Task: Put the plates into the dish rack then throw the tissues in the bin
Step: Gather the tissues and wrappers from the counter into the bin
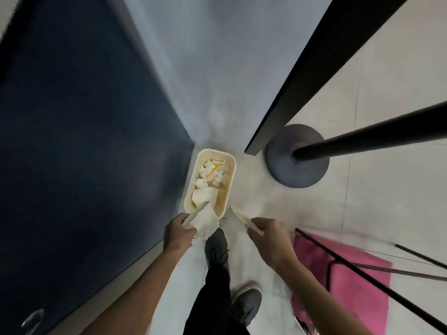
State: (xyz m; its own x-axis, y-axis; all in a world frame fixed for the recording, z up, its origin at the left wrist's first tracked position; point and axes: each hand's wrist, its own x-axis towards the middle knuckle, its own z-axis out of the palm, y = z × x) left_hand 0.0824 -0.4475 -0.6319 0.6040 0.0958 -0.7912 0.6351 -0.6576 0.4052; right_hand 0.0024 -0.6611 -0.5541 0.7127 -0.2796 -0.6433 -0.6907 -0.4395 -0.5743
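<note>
Both grips occupied.

1. left grip [177, 232]: fingers curled, pinching a crumpled white tissue [205, 222] together with a pale strip [197, 212]. The strip sticks out ahead of the grip, and its tip overlaps the near end of the bin.
2. right grip [268, 238]: fingers curled round a second pale strip [242, 217], which points forward and inward from the grip. Both strips may be disposable cutlery, but the blur leaves that unsure.
3. bin [216, 151]: cream, oblong, on the floor just ahead of the left grip and ahead-left of the right one. It stands against a dark blue panel [84, 141].
4. binned tissues [208, 175]: white wads with something yellow among them, lying inside the bin.
5. Other items: grey shoe [216, 245] between the two grips and just behind the tissue; round stand base [298, 163] ahead of the right grip; pink cloth [350, 274] behind and outside it.

Progress, as judged: no plates or dish rack are in view, so that half cannot be checked. The tissue half looks close to finished, with some tissues in the bin. The one held at the bin's near edge is not yet let go.
</note>
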